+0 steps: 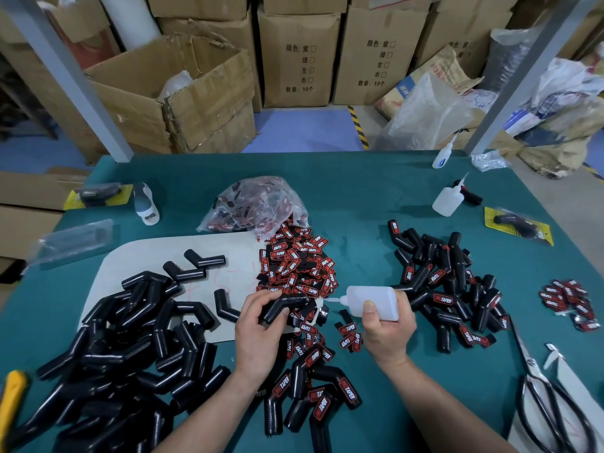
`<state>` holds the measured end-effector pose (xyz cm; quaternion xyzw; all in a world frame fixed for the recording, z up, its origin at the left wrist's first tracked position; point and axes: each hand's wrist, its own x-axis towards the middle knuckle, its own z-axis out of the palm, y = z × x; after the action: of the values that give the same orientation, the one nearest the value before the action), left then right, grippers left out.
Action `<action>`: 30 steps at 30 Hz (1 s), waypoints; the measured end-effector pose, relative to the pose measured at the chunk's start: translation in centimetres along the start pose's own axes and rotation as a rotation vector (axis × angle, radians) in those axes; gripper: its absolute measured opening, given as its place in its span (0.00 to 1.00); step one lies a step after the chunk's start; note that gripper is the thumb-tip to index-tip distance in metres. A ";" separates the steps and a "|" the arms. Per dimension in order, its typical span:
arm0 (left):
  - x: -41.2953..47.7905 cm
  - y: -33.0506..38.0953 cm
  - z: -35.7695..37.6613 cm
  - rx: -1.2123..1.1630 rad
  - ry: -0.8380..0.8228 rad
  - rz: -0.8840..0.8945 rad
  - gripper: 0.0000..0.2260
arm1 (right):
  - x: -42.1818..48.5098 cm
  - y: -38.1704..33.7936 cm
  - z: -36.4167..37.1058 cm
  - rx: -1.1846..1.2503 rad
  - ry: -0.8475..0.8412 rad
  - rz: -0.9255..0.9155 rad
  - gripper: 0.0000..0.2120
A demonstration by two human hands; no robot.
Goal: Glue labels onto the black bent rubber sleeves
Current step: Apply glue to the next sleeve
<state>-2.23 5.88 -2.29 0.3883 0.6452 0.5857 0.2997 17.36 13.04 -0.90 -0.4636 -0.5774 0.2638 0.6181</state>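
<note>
My left hand [258, 331] grips a black bent rubber sleeve [287, 306] above the green table. My right hand [387, 325] holds a white glue bottle [372, 301] on its side, its nozzle pointing left toward the sleeve's free end. A heap of red and black labels [297, 263] lies just behind the hands, spilling from a clear bag [258, 204]. Unlabelled sleeves [130, 338] are piled at the left. Labelled sleeves [447, 289] are piled at the right, and a few more [313, 397] lie between my forearms.
Two more glue bottles [447, 199] [443, 155] stand at the back right. Black scissors [549, 397] lie at the front right, with a small label heap [570, 302] above them. A yellow knife [11, 403] sits at the front left. Cardboard boxes [294, 57] stand behind the table.
</note>
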 end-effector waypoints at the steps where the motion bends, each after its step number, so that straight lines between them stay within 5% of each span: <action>1: 0.0 0.0 0.0 -0.004 0.002 -0.001 0.20 | 0.1 -0.1 -0.1 0.028 0.012 0.013 0.10; 7: 0.3 -0.5 -0.3 -0.065 0.045 -0.089 0.21 | 1.1 0.5 -0.2 0.215 -0.075 0.235 0.08; 14: 0.2 -1.1 -0.3 -0.092 0.043 -0.147 0.21 | 2.2 1.7 0.2 -0.228 -0.450 0.156 0.10; 30: 0.0 -1.0 -0.4 -0.187 0.048 -0.172 0.17 | 2.0 3.6 0.4 -0.551 -0.469 0.227 0.13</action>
<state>-2.73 5.64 -3.22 0.2880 0.6257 0.6245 0.3682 18.16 16.42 -3.15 -0.6005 -0.6974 0.2644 0.2883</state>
